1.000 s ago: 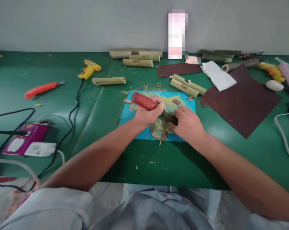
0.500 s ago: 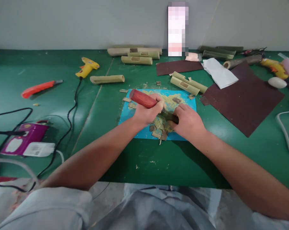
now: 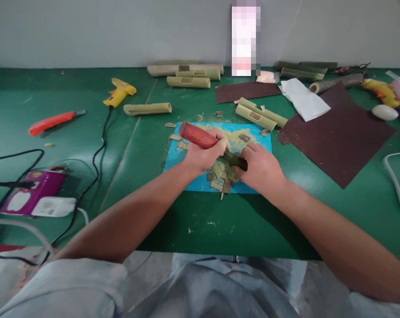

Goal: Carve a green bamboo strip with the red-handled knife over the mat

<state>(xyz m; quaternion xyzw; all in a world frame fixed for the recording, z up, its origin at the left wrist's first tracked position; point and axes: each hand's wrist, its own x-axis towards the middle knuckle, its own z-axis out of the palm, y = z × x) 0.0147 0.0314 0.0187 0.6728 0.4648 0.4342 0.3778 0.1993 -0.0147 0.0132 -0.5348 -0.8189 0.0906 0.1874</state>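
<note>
My left hand [image 3: 202,155] is closed round a tool with a red wooden handle [image 3: 195,134] that slants up to the left. My right hand [image 3: 260,168] grips a short dark green bamboo piece [image 3: 235,160] lying on a blue mat [image 3: 183,161]. The tool's working end meets the bamboo between my hands and is hidden by my fingers. Yellowish shavings [image 3: 235,138] and small cut chips [image 3: 220,184] are heaped on the mat under and behind my hands.
Several bamboo tubes [image 3: 147,108] lie at the back, two [image 3: 258,115] just past the mat. Dark sandpaper sheets [image 3: 335,134] and white paper [image 3: 303,104] lie right. A yellow glue gun [image 3: 119,92], an orange utility knife [image 3: 50,122], a purple box [image 3: 31,198] and cables lie left.
My hands stay almost in place on the mat, with both grips unchanged. The view has tipped down a little, so the table items sit slightly higher in the picture.
</note>
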